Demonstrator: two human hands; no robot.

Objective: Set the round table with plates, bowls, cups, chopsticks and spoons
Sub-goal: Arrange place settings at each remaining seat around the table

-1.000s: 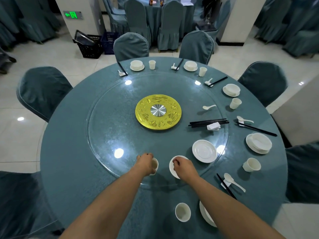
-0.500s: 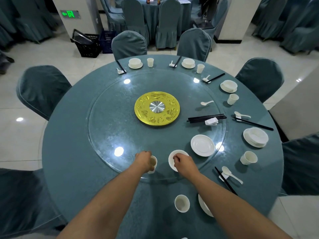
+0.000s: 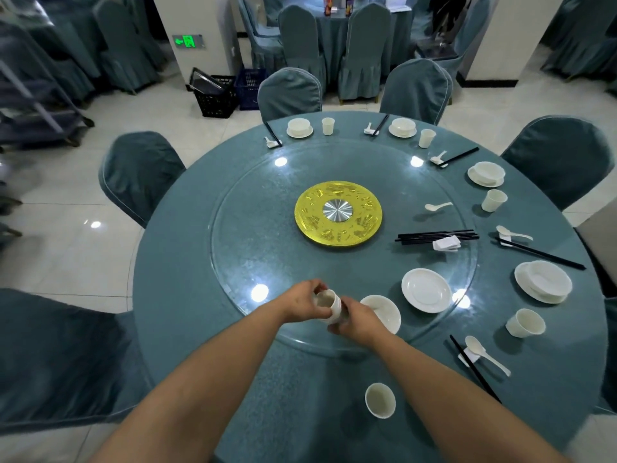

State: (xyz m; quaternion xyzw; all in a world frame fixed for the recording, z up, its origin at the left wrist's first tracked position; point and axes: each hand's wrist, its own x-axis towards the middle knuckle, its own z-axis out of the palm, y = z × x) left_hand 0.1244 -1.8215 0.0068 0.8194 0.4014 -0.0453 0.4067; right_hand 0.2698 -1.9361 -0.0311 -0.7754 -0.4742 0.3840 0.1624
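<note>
I see both hands meet over the near edge of the glass turntable (image 3: 233, 248) on the bench (image 3: 187, 322). My left hand (image 3: 300, 300) and right hand (image 3: 359, 320) have their fingers clamped on a white cup (image 3: 329, 305), apparently lifted, just left of a bowl (image 3: 384, 312).

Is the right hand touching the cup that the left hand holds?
Touching. The head view shows right hand fingers wrapped on the cup, opposite the left hand.
</note>
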